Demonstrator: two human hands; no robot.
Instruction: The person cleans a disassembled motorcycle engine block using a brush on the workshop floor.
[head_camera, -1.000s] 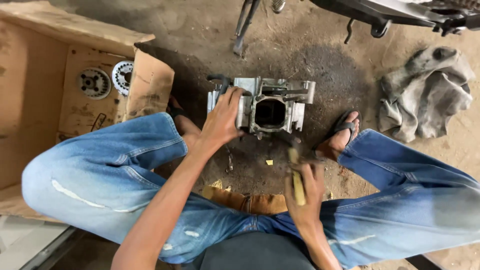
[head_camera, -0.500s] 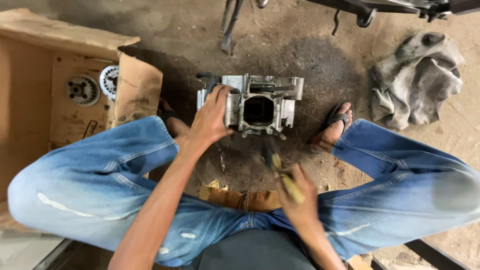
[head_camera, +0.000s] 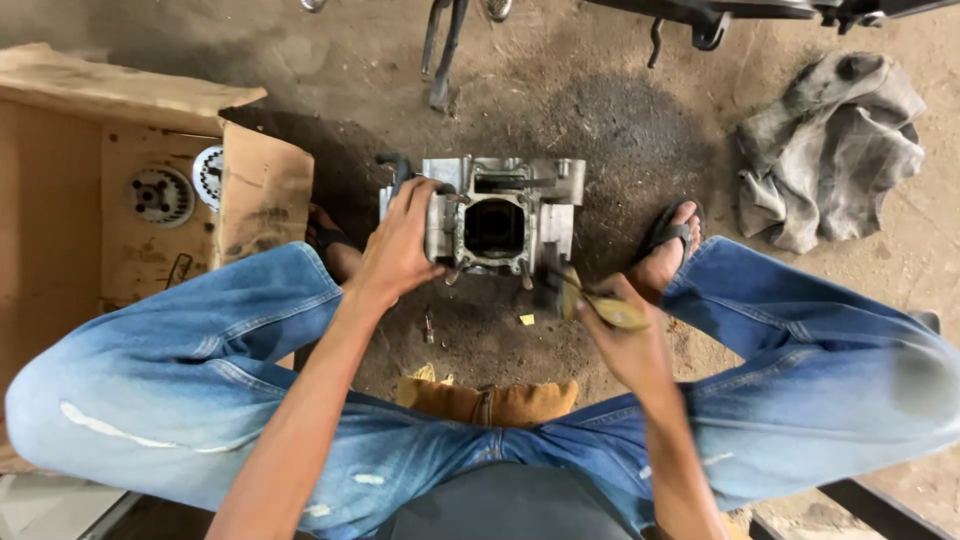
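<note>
A grey metal engine case (head_camera: 497, 220) with a square dark opening stands on the dirt floor between my feet. My left hand (head_camera: 400, 245) grips its left side. My right hand (head_camera: 625, 335) holds a small brush with a yellowish handle (head_camera: 600, 303); its dark bristle end (head_camera: 550, 290) is blurred and sits just at the case's lower right corner. My knees in blue jeans spread to either side.
An open cardboard box (head_camera: 120, 190) at the left holds round gear-like parts (head_camera: 160, 195). A crumpled grey rag (head_camera: 825, 150) lies at the upper right. A small bolt (head_camera: 428, 326) lies on the oily ground below the case. Metal stand legs (head_camera: 445, 50) rise at the top.
My right hand has moved up and right, bringing the brush from near my lap to the case's lower right corner. My left hand keeps its hold on the case.
</note>
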